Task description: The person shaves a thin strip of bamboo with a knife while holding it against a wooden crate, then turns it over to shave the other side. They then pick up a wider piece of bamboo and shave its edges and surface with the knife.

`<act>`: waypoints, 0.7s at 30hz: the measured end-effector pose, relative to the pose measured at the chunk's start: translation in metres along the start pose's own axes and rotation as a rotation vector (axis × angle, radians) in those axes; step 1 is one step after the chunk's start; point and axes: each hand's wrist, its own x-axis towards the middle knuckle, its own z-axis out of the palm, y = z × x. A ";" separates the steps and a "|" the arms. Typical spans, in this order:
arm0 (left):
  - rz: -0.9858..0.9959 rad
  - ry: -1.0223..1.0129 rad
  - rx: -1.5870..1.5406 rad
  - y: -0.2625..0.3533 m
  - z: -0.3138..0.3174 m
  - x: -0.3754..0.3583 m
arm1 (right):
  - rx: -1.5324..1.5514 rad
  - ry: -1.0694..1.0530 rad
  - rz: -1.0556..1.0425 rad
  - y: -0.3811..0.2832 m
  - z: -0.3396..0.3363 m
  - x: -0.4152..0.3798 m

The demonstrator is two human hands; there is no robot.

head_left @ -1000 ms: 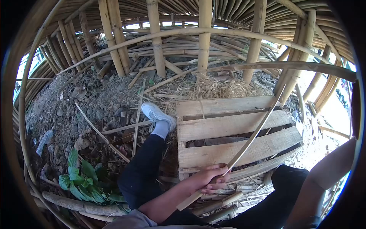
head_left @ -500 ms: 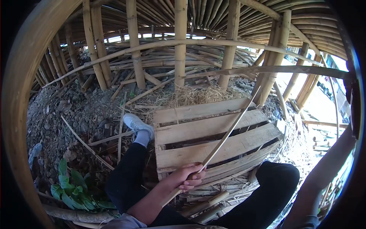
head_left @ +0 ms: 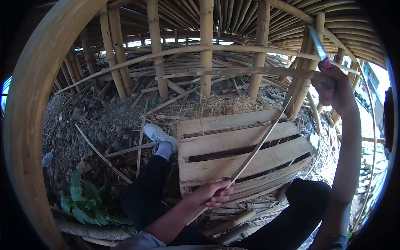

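Observation:
My left hand (head_left: 214, 192) is closed around a thin bamboo strip (head_left: 254, 154), which slants up to the right across a slatted wooden crate (head_left: 233, 141). The strip's lower end comes out below my fist, over my forearm. Raised at the upper right, my right hand (head_left: 335, 89) grips a knife (head_left: 318, 43) with a pinkish handle, its blade pointing up and left. A second, wider bamboo strip (head_left: 258, 71) runs leftward from the same hand, roughly level, in front of the bamboo posts. The crate sits between my legs.
Upright bamboo posts (head_left: 206, 50) and a long crosswise pole (head_left: 183, 51) stand ahead. A thick curved bamboo pole (head_left: 25, 125) borders the left side. Dry straw (head_left: 225, 105) lies behind the crate, a leafy plant (head_left: 85, 200) at lower left, and cut bamboo pieces (head_left: 229, 223) below the crate.
My right hand has come into view at the upper right with the knife, and the wider strip has shifted left with it. My left hand keeps its hold on the thin strip.

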 end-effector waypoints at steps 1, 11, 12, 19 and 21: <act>-0.009 0.004 -0.003 0.000 -0.001 0.000 | 0.067 -0.021 0.055 0.016 0.030 0.009; -0.007 0.057 0.080 -0.008 -0.002 0.004 | -0.272 -0.334 -0.213 0.171 0.259 0.104; -0.003 0.036 0.073 -0.009 -0.003 0.004 | -0.445 -0.279 -0.449 0.177 0.276 0.114; -0.036 0.041 0.026 -0.002 -0.002 0.001 | -0.707 -0.668 -0.621 0.235 0.394 0.115; -0.054 0.015 -0.059 -0.003 -0.007 0.001 | -0.682 -0.723 -0.587 0.225 0.391 0.117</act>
